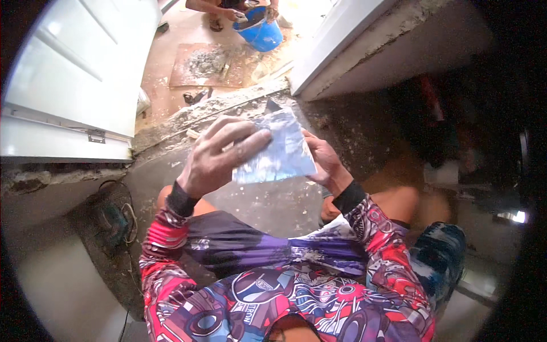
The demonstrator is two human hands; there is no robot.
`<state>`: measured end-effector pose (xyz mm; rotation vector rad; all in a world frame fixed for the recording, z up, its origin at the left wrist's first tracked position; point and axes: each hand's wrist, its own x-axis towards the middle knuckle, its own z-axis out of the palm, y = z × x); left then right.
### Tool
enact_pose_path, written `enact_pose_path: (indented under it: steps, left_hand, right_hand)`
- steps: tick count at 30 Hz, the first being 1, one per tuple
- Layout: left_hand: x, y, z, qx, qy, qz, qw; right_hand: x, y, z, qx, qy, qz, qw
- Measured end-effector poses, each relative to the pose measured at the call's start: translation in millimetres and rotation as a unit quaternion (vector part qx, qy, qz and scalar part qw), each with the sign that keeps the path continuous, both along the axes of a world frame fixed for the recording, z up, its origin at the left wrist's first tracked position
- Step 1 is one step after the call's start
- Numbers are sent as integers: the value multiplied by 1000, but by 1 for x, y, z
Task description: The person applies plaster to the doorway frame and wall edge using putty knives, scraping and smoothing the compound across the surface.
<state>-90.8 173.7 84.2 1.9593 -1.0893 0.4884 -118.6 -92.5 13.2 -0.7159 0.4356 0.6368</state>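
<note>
A flat rectangular tile piece [279,157], pale blue-white with whitish smears on its face, is raised above the floor in front of my knees. My right hand [327,159] grips its right edge, some fingers hidden behind it. Over the upper left part of the tile lies my left hand [228,149], fingers stretched out and touching the face. Past the tile's top edge pokes a dark pointed corner [273,106] of something whose kind I cannot make out.
Beyond a rough, broken threshold strip [171,128], grey mortar [208,61] is heaped on a reddish board [181,68]. Another person's hands are at a blue bucket [262,37]. A white door [74,74] stands left. A teal corded tool [114,219] lies by my left knee.
</note>
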Motion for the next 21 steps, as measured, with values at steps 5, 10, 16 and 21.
enact_pose_path:
  steps: [5, 10, 16, 21]
  left_hand:
    - [-12, 50, 19, 153, -63, -8, 986]
    - [-29, 61, -17, 148, -82, 96, 981]
    - [-43, 35, -74, 146, -8, 130, 981]
    - [-36, 27, -103, 140, 56, 186, 971]
  right_hand:
    - [-1, 61, 24, 121, 10, -19, 992]
    - [-20, 67, 21, 144, -52, -25, 988]
    - [-39, 28, -5, 98, -73, -89, 988]
    - [-49, 11, 17, -3, -48, -124, 991]
